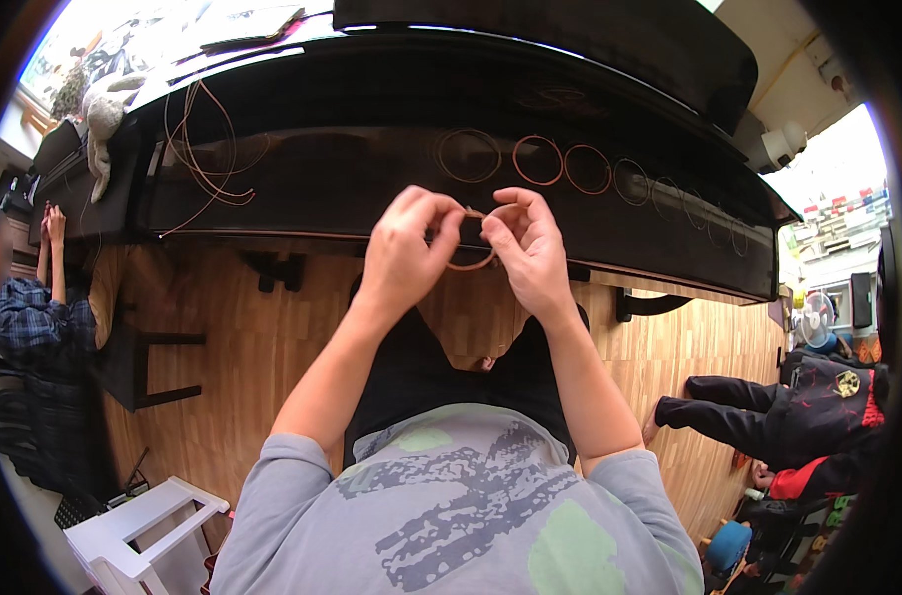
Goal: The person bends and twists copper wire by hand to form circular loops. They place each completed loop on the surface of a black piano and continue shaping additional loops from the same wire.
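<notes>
A small copper-coloured wire ring [474, 265] hangs between my hands, in front of the black piano-like surface's near edge. My left hand [409, 246] is closed, thumb and forefinger pinching the ring's wire near its top. On the other side of the ring, my right hand [532, 250] has its thumb and curled fingers closed on the wire. The exact contact at the fingertips is partly hidden. Beyond my hands, a thin wire coil [469, 156] lies on the black surface, beside a bright copper coil [538, 137] and another copper coil [588, 146].
Loose long wires [228, 193] spread at the left of the black surface [312, 178]. A grey plush toy [104, 114] hangs at the far left. People sit at both sides, one in a plaid shirt [29, 317]. A white stool [148, 521] stands lower left.
</notes>
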{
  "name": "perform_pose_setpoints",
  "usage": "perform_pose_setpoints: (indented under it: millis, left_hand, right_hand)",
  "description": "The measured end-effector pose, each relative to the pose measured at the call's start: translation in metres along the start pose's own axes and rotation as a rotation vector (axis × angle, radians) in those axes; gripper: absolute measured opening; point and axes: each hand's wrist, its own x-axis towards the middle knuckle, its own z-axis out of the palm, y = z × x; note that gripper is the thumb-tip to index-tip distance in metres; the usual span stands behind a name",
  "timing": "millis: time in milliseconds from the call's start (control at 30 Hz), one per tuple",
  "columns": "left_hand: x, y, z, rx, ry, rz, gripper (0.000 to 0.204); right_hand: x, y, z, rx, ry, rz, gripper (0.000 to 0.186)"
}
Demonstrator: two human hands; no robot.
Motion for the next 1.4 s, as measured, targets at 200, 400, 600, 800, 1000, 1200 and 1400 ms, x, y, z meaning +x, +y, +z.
perform_pose_setpoints:
  millis: [200, 400, 600, 800, 1000, 1200, 1400]
  left_hand:
    - [0.071, -0.094, -0.032, 0.312, 0.173, 0.003, 0.019]
    - [0.075, -0.104, -0.024, 0.439, 0.250, 0.044, 0.037]
    - [0.066, -0.093, -0.038, 0.395, 0.024, 0.167, 0.050]
    - [0.062, -0.075, -0.037, 0.262, -0.156, 0.085, 0.051]
    - [0.062, -0.074, -0.032, 0.236, -0.166, 0.080, 0.047]
    - [0.065, -0.080, -0.028, 0.391, -0.107, 0.239, 0.049]
    - [0.064, -0.081, -0.033, 0.361, -0.053, 0.278, 0.049]
  right_hand:
    - [0.028, 0.027, -0.033, -0.879, 0.180, -0.355, 0.025]
    - [0.027, 0.030, -0.023, -1.154, 0.156, -0.535, 0.023]
    - [0.027, 0.027, -0.021, -1.323, 0.046, -0.530, 0.026]
    - [0.031, 0.026, -0.019, -1.362, 0.029, -0.521, 0.028]
    - [0.029, 0.028, -0.019, -1.384, 0.062, -0.529, 0.041]
    - [0.030, 0.025, -0.021, -1.444, -0.029, -0.550, 0.051]
    - [0.031, 0.024, -0.016, -1.447, -0.023, -0.528, 0.048]
